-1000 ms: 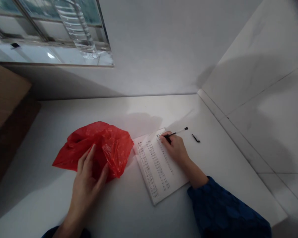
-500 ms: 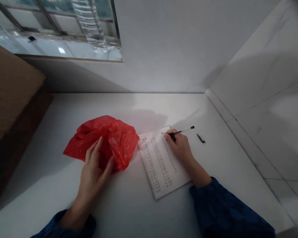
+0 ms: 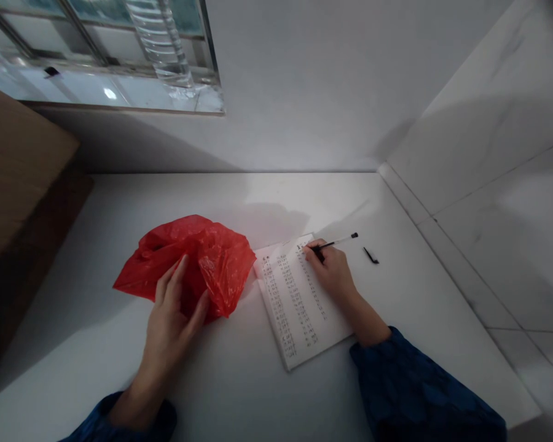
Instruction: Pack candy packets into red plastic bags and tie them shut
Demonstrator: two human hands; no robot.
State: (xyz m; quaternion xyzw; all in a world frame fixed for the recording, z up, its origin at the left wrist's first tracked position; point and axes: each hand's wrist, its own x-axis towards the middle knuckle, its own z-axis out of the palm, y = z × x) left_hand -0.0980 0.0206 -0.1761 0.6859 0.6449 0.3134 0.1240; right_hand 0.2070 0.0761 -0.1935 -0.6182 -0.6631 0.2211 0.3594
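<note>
A crumpled red plastic bag [image 3: 221,258] lies on the white tabletop, its mouth facing me. My left hand [image 3: 172,319] rests against the mouth, fingers stretched and thumb spread apart; whatever the bag may contain is hidden. To the right of the bag is a notebook [image 3: 286,313] with columns of handwritten figures. My right hand [image 3: 334,270] pinches a ballpoint pen [image 3: 336,242] with a clear barrel and black ends, near the top of the page's right-hand column. The hand covers the pen's tip. A black pen cap [image 3: 371,255] lies right of the pen.
A brown cardboard box [image 3: 23,178] stands at the left edge of the table [image 3: 230,393]. Behind the table rises a grey wall with a window; a clear ridged bottle-like object [image 3: 163,49] stands on its sill [image 3: 120,92]. A marble-tiled wall [image 3: 502,209] borders the right side.
The view has shifted very slightly, so everything sits a little further left. Both hands, the bag, the notebook and the pen otherwise keep nearly the same positions.
</note>
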